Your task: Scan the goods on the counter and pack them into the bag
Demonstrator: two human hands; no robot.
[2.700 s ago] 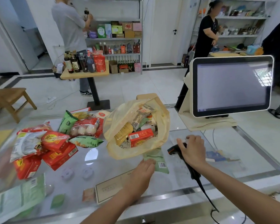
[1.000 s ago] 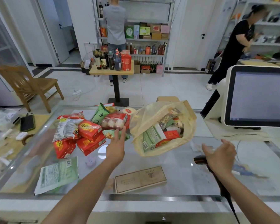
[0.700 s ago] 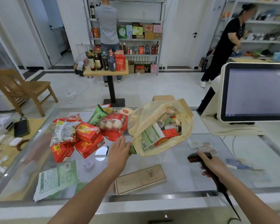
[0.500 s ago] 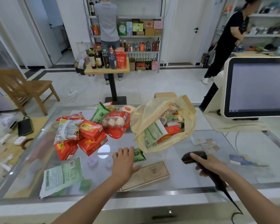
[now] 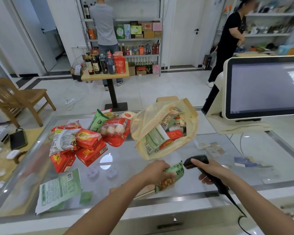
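At lower centre, left hand (image 5: 155, 173) is gripping the green packet (image 5: 176, 171) mid-body, right hand (image 5: 212, 171) clasping the scanner (image 5: 198, 157); I'm judging the packet light, soft, crushable.

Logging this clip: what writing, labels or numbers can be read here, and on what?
Nothing reads clearly.
Red boxes: large characters on yellow roundels, blurred.
Flat green packet: barcode, fine print too small.
Green snack packet in the left hand: print blurred.
Packets in the plastic bag: barcodes, labels too small.
Monitor: no legible text.
Barcode scanner in the right hand: no marking visible.
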